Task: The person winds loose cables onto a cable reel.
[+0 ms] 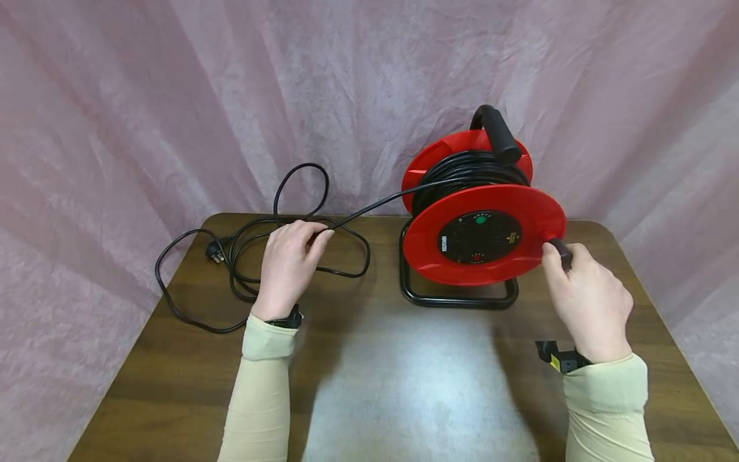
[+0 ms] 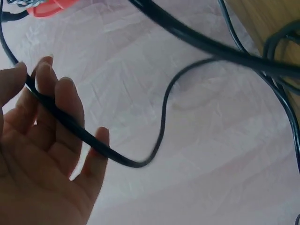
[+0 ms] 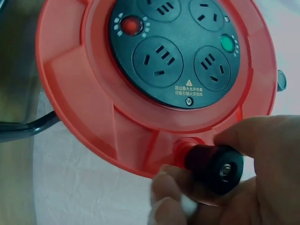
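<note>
A red cable reel [image 1: 427, 256] with black cable wound on its drum stands on a black tube frame [image 1: 456, 301] at the back right of the table. My right hand [image 1: 594, 301] grips the black crank knob [image 3: 218, 168] near the reel's rim, thumb on one side and fingers curled round the other. Off to the left, my left hand [image 1: 292, 263] holds the black cable [image 1: 381, 204] that runs to the drum. In the left wrist view the cable lies across the fingers [image 2: 68, 101], with the thumb against it.
Loose loops of cable [image 1: 366, 256] lie at the table's back left, one standing up against the pink curtain [image 1: 231, 96]. The three-pin plug [image 1: 215, 251] rests among them. Atop the reel is a black carrying handle [image 1: 501, 135]. The wooden table [image 1: 404, 385] extends toward me.
</note>
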`<state>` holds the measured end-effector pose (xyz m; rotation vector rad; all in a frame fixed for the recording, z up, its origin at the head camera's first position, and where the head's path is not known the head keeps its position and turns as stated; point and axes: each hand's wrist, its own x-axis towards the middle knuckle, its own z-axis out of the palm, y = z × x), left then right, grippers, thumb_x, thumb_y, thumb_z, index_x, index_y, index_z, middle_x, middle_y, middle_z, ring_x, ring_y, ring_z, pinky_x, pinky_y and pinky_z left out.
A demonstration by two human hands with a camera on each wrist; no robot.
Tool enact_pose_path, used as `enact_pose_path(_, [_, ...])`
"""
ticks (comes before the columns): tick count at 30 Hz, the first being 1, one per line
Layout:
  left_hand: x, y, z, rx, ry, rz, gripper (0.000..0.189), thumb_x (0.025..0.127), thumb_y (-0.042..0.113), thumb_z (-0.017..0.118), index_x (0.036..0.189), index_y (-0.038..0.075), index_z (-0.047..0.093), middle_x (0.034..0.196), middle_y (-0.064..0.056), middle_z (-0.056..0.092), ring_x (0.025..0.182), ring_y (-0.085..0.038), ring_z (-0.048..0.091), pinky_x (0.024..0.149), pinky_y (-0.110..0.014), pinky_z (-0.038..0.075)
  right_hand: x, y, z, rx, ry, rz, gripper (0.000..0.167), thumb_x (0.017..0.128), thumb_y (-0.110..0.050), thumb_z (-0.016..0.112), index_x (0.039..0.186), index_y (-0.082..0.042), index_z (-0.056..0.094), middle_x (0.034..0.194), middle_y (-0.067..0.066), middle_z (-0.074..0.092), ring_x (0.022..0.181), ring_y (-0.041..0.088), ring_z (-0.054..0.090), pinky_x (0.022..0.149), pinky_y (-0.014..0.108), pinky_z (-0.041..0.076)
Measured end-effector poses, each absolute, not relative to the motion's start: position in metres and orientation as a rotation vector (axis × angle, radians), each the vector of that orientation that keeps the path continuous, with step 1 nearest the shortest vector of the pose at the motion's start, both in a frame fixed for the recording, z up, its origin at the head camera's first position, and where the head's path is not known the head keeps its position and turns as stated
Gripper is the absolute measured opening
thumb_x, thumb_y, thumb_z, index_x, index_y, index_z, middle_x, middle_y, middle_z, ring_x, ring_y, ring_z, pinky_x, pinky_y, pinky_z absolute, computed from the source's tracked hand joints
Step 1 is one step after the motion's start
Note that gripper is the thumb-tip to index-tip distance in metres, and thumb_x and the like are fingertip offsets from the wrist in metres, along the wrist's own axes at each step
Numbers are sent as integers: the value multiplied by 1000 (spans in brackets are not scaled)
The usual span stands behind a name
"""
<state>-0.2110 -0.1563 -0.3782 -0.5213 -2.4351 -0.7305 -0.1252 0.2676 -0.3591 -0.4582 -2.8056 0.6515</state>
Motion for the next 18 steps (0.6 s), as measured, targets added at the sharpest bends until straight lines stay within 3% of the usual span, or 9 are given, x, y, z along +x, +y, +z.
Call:
enact_pose_path(7, [-212,-154,-379,-612,-2436,-677,17,102,20,66,112,9,75,102,-6,73,101,-26,66,114,-48,34,-125,270,-363,-429,-2936,614,60,104,-58,26,84,-8,53,67,10,53,66,35,57,48,45,36])
enact_pose_path(9, [-212,-154,-380,-614,-2444,-656,17,101,22,68,108,9,76,100,-5,73,97,-25,66,111,-47,38,-124,270,-364,-412,-2973,598,62,104,-58,25,83,-7,53,66,10,52,63,33,56,46,44,37])
enact_pose_path(12, [-212,-154,-382,-613,-2460,-657,19,99,29,71,101,11,75,99,-3,72,93,-26,63,95,-45,45,-123,269,-366,-382,-3025,578,62,105,-57,25,81,-6,52,64,9,50,60,31,53,45,43,37])
enact_pose_path(15, [-212,-156,-384,-613,-2475,-666,24,99,35,71,98,11,74,97,-2,72,91,-26,61,88,-43,46,-123,268,-367,-360,-3073,559,63,106,-57,27,81,-5,51,63,8,48,57,28,51,45,42,37])
enact_pose_path(18, [-213,-156,-385,-630,-2487,-648,24,100,35,69,100,12,74,92,-2,72,91,-25,63,106,-44,41,-123,266,-368,-348,-3113,538,65,106,-59,29,82,-3,50,63,8,48,55,27,49,46,41,37])
